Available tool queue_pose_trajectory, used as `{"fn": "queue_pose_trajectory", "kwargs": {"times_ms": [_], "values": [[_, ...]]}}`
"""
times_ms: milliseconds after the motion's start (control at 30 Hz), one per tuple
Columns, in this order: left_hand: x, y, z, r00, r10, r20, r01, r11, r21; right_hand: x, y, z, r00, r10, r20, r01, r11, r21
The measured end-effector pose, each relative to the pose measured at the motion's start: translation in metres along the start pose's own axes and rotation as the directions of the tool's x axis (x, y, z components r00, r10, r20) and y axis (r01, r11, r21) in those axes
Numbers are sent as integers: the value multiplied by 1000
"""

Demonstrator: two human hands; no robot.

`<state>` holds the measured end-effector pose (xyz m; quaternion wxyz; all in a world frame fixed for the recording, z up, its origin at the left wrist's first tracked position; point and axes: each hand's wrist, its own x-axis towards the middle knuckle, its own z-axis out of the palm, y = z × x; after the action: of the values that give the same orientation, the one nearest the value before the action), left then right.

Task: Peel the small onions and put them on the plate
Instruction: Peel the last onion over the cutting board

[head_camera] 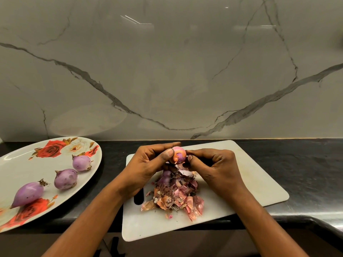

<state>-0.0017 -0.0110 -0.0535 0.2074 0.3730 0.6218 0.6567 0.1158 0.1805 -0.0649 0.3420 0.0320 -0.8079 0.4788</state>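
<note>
Three peeled onions lie on the flowered plate (27, 171) at the left, apart from one another in a loose row: the far one (81, 162) beside the rose print, the middle one (65, 179) just nearer, and the long pointed one (27, 193) nearest. All three are pale purple with the root tufts left on.

One more onion (179, 153) is in the air above the far part of the single white cutting board (241, 179), between two hands. It shows orange-pink skin with a purple patch bared. The left hand (148, 164) grips it with curled fingers behind and the thumb pressed on its left side. The right hand (213, 164) pinches at its right lower side with thumb and fingertips drawn together; a strip of loose skin hangs below the bulb.

One heap of peels (176, 193), pink, orange and brown, sits on the board under the hands. At its far edge one purple bulb (166, 176) shows, partly hidden by the hands; whether more lie there cannot be told. A handle slot (138, 198) opens at the board's left side.

Plate and board both rest on the black counter (306, 173), well apart, before a grey-veined marble wall (167, 71).
</note>
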Motion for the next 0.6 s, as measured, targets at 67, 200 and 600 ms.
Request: {"fn": "queue_pose_trajectory", "kwargs": {"times_ms": [67,200,600], "values": [[0,1,1,1000,-7,5,7,999,-43,0,1,0,1000,18,-2,-18,1000,7],[0,2,0,1000,-18,20,19,998,-56,0,-2,1,1000,26,9,-26,999,42],[-2,6,0,1000,-13,-3,13,996,-86,1,2,-1,997,69,-21,-67,995,80]]}}
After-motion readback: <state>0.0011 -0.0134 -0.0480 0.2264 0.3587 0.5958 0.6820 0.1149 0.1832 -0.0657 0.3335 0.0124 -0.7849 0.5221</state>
